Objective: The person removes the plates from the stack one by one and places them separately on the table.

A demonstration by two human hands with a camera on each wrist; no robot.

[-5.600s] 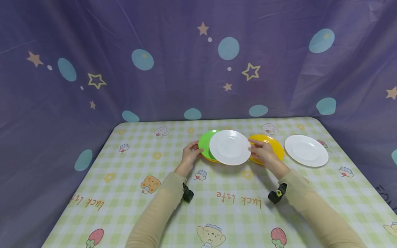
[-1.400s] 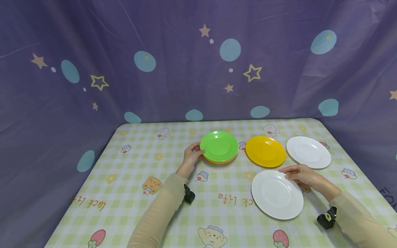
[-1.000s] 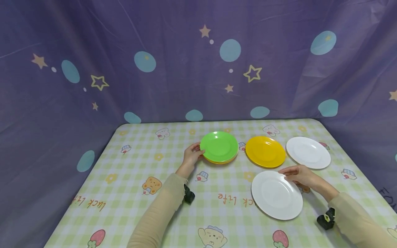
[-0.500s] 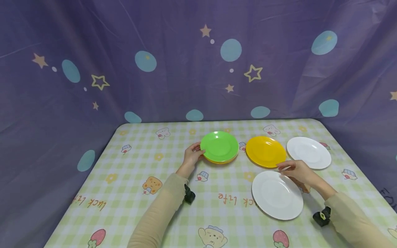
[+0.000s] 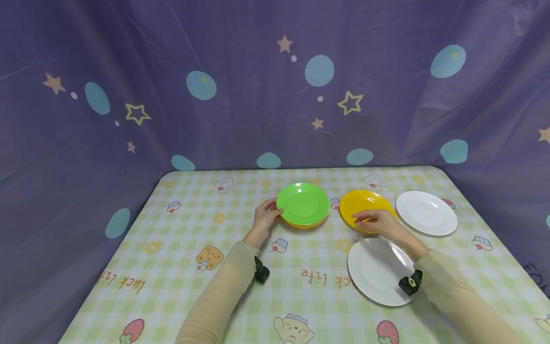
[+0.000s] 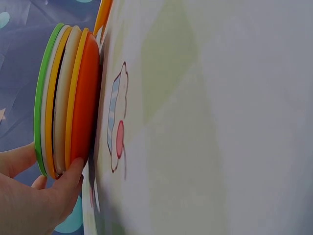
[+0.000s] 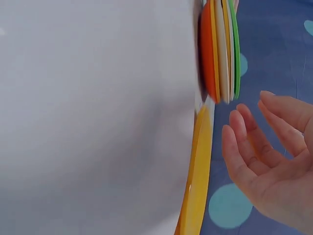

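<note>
Now my empty, half-spread right hand (image 5: 378, 223) has moved over the yellow plate (image 5: 363, 200), leaving the white plate (image 5: 374, 268) settled nearer me, my left hand (image 5: 264, 218) gripping the stack (image 5: 303, 204) left of the yellow.

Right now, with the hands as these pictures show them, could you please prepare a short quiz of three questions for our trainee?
1. True or false: the right hand is holding the nearer single white plate.
2. Choose: what colour is the top of the stack of plates? A) white, B) green, C) yellow.
3. Fill the gap: the edge of the stack is gripped by the ____ hand.

Key:
1. False; its fingers hold nothing.
2. B.
3. Left: the left hand.
</note>
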